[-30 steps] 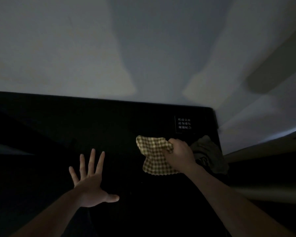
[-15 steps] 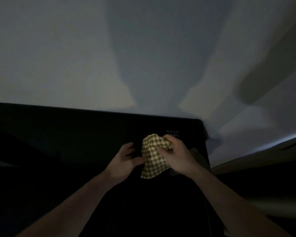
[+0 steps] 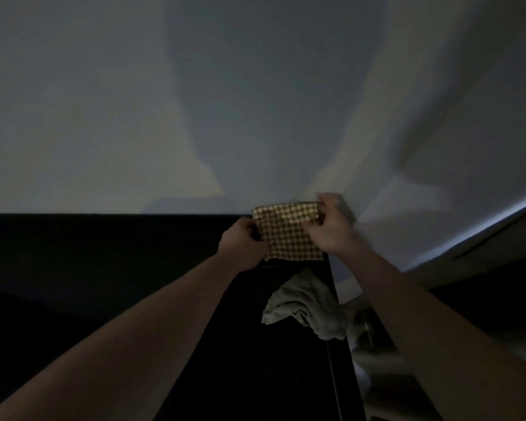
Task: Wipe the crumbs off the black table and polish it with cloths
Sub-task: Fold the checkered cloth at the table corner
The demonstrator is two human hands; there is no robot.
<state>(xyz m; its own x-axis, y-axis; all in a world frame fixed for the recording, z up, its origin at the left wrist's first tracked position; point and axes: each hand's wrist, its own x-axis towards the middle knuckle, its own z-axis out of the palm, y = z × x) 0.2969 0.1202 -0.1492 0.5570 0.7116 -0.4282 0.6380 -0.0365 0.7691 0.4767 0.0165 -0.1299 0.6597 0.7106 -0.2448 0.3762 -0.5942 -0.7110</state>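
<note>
A yellow checked cloth (image 3: 286, 230) hangs spread in the air above the far right corner of the black table (image 3: 104, 268). My left hand (image 3: 240, 244) pinches its left edge and my right hand (image 3: 331, 229) grips its upper right corner. A crumpled grey cloth (image 3: 304, 305) lies on the table near the right edge, below the checked cloth and between my forearms. The room is dim and no crumbs can be made out on the dark surface.
A pale wall (image 3: 195, 101) rises behind the table's far edge. The table's right edge (image 3: 336, 299) runs toward me, with a pale floor strip and dim furniture shapes (image 3: 377, 360) beyond it.
My left hand came off the table and took the checked cloth's left edge. Both hands lifted the cloth and spread it flat. The view tilted up, and the grey cloth is uncovered.
</note>
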